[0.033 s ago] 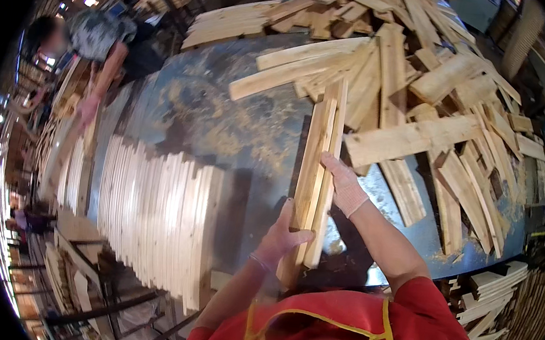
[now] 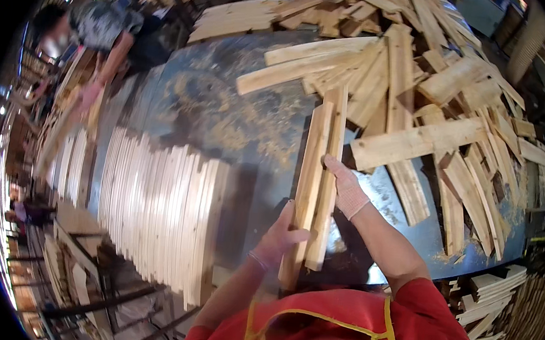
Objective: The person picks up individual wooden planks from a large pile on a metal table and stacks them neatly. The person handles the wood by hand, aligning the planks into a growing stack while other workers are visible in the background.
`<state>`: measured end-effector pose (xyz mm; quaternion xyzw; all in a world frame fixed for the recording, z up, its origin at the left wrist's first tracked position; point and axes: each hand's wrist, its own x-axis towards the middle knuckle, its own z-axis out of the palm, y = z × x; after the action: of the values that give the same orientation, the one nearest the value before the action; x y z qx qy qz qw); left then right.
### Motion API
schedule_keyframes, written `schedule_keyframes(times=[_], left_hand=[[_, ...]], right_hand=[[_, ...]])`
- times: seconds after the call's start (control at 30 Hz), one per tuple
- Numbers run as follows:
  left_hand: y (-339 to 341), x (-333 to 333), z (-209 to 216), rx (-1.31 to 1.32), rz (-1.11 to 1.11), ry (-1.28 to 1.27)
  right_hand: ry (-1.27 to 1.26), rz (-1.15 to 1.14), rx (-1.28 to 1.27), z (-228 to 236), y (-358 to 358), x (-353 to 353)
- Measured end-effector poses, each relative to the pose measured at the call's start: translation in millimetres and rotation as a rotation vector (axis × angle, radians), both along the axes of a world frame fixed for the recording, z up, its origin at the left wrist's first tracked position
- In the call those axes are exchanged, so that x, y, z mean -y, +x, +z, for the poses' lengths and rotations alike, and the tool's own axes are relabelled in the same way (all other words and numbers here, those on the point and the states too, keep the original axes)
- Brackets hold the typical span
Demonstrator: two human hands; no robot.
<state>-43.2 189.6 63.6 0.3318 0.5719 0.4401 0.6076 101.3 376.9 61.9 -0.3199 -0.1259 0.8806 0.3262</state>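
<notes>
Two long, narrow wooden boards stand side by side between my hands, running away from me over the table. My left hand (image 2: 274,239), in a pale pinkish glove, is closed round the near part of the left wooden board (image 2: 309,173). Higher up, my gloved right hand (image 2: 349,189) grips the right wooden board (image 2: 335,137) from its outer side. The boards lean close together, with a thin gap near their far ends. The undersides of the fingers are hidden by the wood.
A tight row of upright pale boards (image 2: 156,218) stands on the blue-grey table (image 2: 252,112) at left. A loose heap of planks (image 2: 413,141) covers the right and far side. Sawdust (image 2: 218,122) lies scattered midway. Another person (image 2: 106,26) handles wood at far left.
The view has shifted slightly, so the table's contents sit a little further right. The two boards in my hands look slightly further apart. Both hands keep their hold.
</notes>
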Motion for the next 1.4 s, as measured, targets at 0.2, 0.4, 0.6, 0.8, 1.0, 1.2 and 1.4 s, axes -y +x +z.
schedule_keyframes(times=[0.2, 0.4, 0.6, 0.8, 1.0, 1.2, 1.4], left_hand=[[-75, 110, -13, 1.243, 0.228, -0.082], [-124, 188, -22, 0.339, 0.294, -0.074], [-122, 196, 45, -1.02, 0.232, 0.037], [-138, 198, -7, -1.613, 0.003, -0.168], [-115, 175, -2, -1.661, -0.022, -0.022], [-34, 40, 31, -1.495, -0.206, 0.295], [37, -39, 42, -1.086, -0.327, -0.029]], right_hand=[[-0.094, 0.097, 0.096, -41, -42, 77], [0.032, 0.164, 0.328, -50, -93, 139], [0.853, 0.814, 0.913, -62, -157, 201], [0.515, 0.655, 0.318, -41, -145, 181], [0.345, -0.66, 1.073, 20, 51, 3], [0.194, -0.741, 0.575, -40, 161, -94], [0.224, -0.361, 0.324, -27, 117, 43]])
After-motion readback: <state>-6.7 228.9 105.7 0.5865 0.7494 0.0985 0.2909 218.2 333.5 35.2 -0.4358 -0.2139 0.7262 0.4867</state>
